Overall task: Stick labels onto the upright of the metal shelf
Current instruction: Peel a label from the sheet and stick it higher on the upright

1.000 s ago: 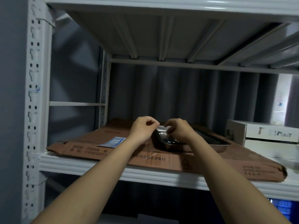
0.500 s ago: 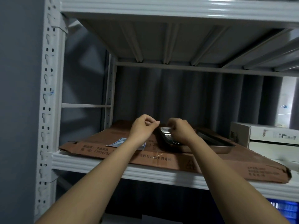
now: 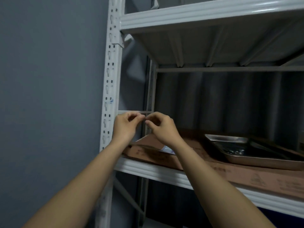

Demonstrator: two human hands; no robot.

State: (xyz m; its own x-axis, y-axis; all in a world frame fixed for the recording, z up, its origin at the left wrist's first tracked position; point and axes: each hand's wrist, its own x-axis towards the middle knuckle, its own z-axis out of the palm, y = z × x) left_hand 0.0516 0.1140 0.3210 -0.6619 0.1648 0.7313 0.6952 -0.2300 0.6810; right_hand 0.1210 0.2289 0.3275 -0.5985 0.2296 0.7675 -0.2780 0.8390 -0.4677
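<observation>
Two hands are showing, both raised in front of the shelf. The left hand (image 3: 125, 127) is sitting at about 9 o'clock of the right hand (image 3: 162, 128), and their curled fingertips are meeting between them, pinching something too small and blurred to name; whether it is a label I cannot tell. The left hand is hovering just beside the front upright (image 3: 110, 89), the one white slotted post running from 12 o'clock down to 6 o'clock at the left of the shelf. A second, darker upright (image 3: 150, 89) is standing at the back.

One sheet of labels (image 3: 167, 149) is lying on the one flat piece of cardboard (image 3: 205, 162), peeking out below the right wrist. One metal tray (image 3: 250, 155) is resting on the cardboard at 3 o'clock of the hands, well apart from them. Two shelf boards are showing: the lower shelf (image 3: 156, 173) carrying the cardboard, and the upper shelf (image 3: 205, 15) at 12 o'clock. A grey wall (image 3: 49, 96) is filling the 9 o'clock side.

Compared with half a second ago, the hands are no longer working over the tray; they are now lifted and shifted toward the front upright, and the view is swinging left, so the white boxes at the right are out of sight.
</observation>
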